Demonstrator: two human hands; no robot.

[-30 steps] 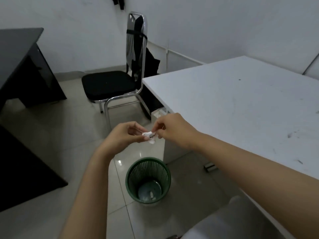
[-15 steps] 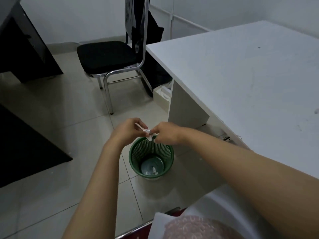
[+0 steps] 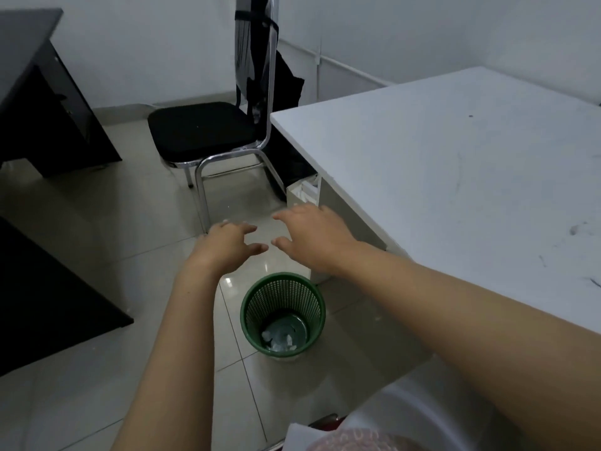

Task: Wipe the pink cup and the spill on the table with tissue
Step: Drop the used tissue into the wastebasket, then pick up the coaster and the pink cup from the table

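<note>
My left hand [image 3: 224, 247] and my right hand [image 3: 313, 239] hover side by side above the floor, fingers spread, holding nothing. Below them stands a green mesh wastebasket [image 3: 283, 315] with small white tissue pieces [image 3: 279, 339] lying on its bottom. The white table [image 3: 455, 164] stretches to the right, its top bare with a few dark scuff marks. No pink cup is in view.
A black chair with a chrome frame [image 3: 208, 131] stands behind the hands, by the table's far corner. A dark desk [image 3: 39, 102] sits at the left and another dark surface [image 3: 48, 304] at the lower left. Tiled floor lies between them.
Both hands pinched a small wad of tissue over the wastebasket before. Now the fingers have spread apart, the wad is gone from them, and tissue pieces lie in the basket.
</note>
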